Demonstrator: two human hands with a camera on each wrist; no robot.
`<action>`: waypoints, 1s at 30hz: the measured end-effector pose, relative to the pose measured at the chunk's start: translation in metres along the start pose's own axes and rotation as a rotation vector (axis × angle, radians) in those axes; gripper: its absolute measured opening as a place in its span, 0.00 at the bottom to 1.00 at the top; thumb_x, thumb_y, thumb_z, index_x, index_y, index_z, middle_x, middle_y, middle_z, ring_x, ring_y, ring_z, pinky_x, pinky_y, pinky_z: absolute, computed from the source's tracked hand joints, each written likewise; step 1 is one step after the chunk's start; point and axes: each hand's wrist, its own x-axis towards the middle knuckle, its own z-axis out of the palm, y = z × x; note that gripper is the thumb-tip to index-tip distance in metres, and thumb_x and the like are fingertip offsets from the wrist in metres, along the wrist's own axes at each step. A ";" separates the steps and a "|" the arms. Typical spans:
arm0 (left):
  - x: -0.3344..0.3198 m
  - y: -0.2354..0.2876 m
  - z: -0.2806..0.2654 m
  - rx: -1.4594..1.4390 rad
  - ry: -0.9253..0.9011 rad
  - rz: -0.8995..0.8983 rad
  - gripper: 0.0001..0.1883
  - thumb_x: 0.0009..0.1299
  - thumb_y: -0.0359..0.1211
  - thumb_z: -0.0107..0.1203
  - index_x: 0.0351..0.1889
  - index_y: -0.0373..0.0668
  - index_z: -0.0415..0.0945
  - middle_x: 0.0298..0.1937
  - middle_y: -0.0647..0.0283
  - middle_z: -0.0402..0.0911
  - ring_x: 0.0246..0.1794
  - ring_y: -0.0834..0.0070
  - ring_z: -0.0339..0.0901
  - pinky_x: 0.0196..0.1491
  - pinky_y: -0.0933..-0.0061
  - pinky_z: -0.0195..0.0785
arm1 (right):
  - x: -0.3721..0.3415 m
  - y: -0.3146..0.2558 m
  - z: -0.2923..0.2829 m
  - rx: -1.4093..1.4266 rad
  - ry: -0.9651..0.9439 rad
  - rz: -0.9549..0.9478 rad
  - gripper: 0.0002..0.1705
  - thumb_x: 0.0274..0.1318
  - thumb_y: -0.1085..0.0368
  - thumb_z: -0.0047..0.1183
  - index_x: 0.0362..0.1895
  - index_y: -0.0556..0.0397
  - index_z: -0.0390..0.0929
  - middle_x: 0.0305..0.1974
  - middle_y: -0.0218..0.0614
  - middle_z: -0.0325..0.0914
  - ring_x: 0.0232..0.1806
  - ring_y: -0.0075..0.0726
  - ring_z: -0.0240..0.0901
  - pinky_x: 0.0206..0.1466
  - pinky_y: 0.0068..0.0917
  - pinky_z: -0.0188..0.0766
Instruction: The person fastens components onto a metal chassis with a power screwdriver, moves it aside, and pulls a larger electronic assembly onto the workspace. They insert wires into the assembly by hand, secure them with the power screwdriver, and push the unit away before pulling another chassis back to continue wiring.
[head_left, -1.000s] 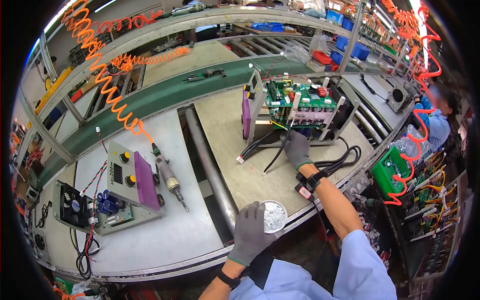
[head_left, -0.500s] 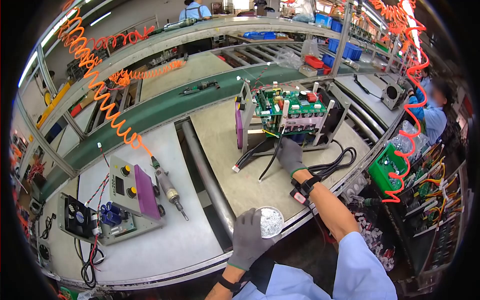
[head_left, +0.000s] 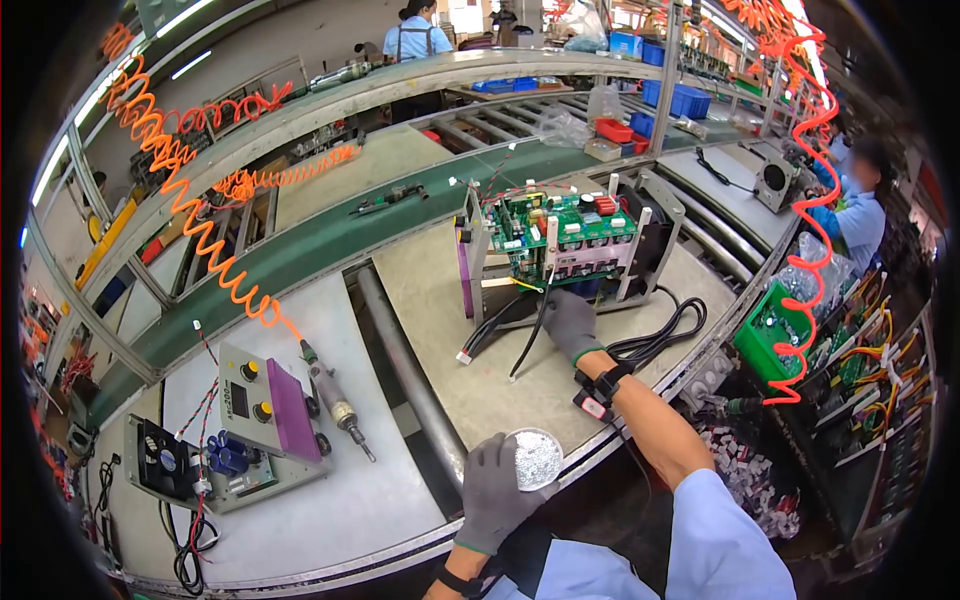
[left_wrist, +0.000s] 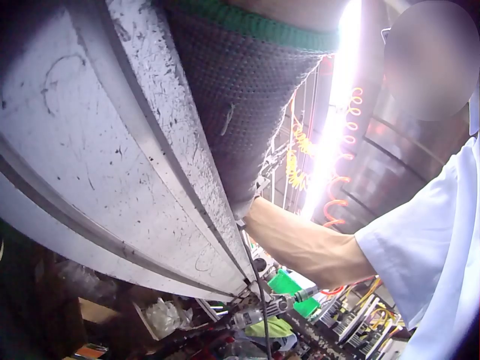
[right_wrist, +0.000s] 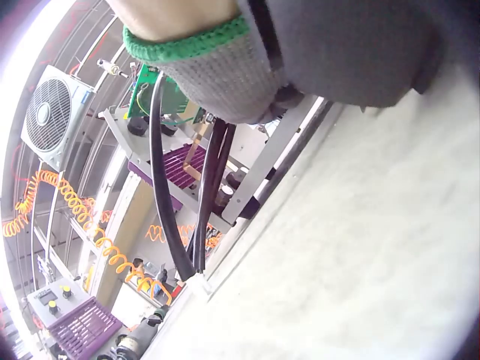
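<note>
My left hand (head_left: pixel 495 495), in a grey glove, holds a round dish (head_left: pixel 540 458) of small shiny metal pieces by its left side, at the table's front edge. My right hand (head_left: pixel 572 326), also gloved, reaches in at the lower front of an open metal-framed unit (head_left: pixel 640 258). A green circuit board (head_left: pixel 580 222) sits on top of that unit, and a purple panel closes its left end. Black cables (head_left: pixel 490 330) with white connectors hang down beside the right fingers. The fingertips are hidden by the frame, so I cannot tell what they grip.
On the left stands a second unit (head_left: pixel 262 400) with yellow knobs, next to an air screwdriver (head_left: pixel 335 395) on an orange coiled hose. A metal roller (head_left: pixel 405 365) separates the two boards. At the right are a green bin (head_left: pixel 772 335) and a coiled black power cord (head_left: pixel 665 335).
The head view has swung, so the benches and units appear further left. Both hands keep their places: the left at the dish, the right at the unit's lower front.
</note>
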 end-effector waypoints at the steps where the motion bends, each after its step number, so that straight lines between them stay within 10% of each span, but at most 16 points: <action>1: -0.001 0.000 0.001 -0.003 0.002 -0.004 0.45 0.46 0.52 0.79 0.58 0.35 0.73 0.58 0.49 0.76 0.57 0.50 0.73 0.60 0.51 0.69 | -0.001 -0.001 -0.002 0.002 -0.007 0.016 0.14 0.60 0.51 0.59 0.41 0.43 0.88 0.39 0.44 0.87 0.43 0.56 0.84 0.47 0.49 0.79; 30: -0.001 -0.001 0.002 0.017 0.033 0.038 0.45 0.47 0.51 0.78 0.57 0.34 0.72 0.56 0.48 0.75 0.53 0.49 0.73 0.56 0.52 0.72 | -0.003 0.005 0.004 0.072 0.050 -0.020 0.12 0.61 0.53 0.60 0.40 0.45 0.87 0.38 0.44 0.86 0.41 0.55 0.83 0.44 0.50 0.77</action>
